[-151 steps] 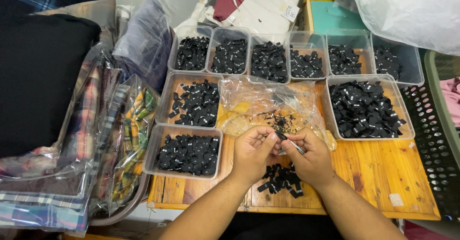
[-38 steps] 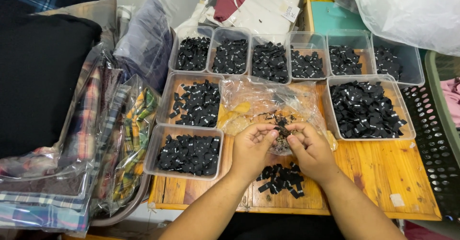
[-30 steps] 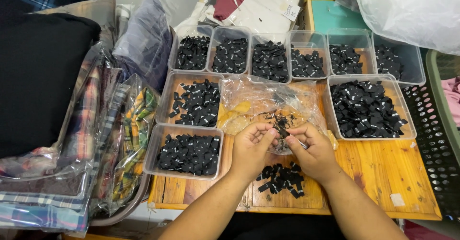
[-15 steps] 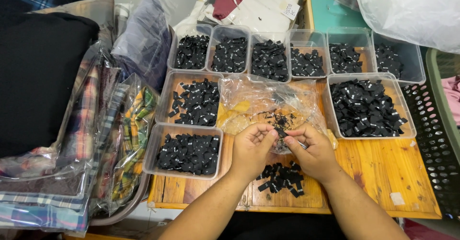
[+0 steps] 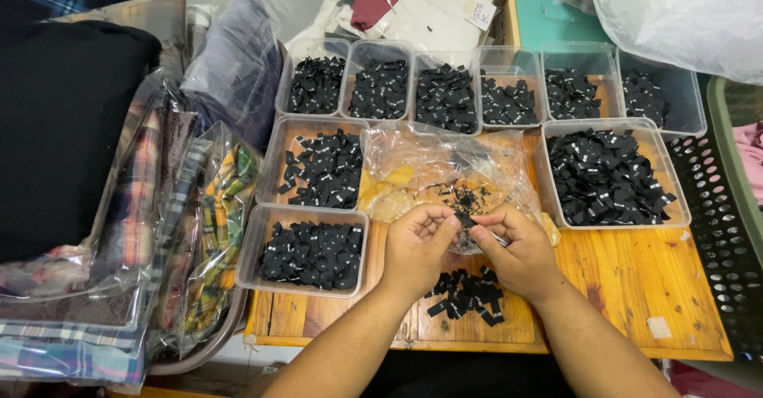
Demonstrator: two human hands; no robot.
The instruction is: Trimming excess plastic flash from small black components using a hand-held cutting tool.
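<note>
Left hand (image 5: 417, 243), grip pinched on a small black label (image 5: 465, 221) at counter (image 5: 675, 295) centre. Right hand (image 5: 517, 247) at 3 o'clock of it, fingertips closed on the same label. Loose label pile (image 5: 467, 295) at 6 o'clock; clear bag (image 5: 445, 179) at 12.

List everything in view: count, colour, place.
small trays: six, clear, black labels inside, back row
medium trays: two, clear, black labels, left of middle
large tray: one, clear, black labels, right
plastic bag: one, clear, crumpled, centre
loose labels: small pile, black, on table below the hands
table: one, wooden
bagged garments: stack, plaid, left
black crate: one, perforated, right edge
left hand: fingers pinching by the bag
right hand: fingers pinching a black label
</note>
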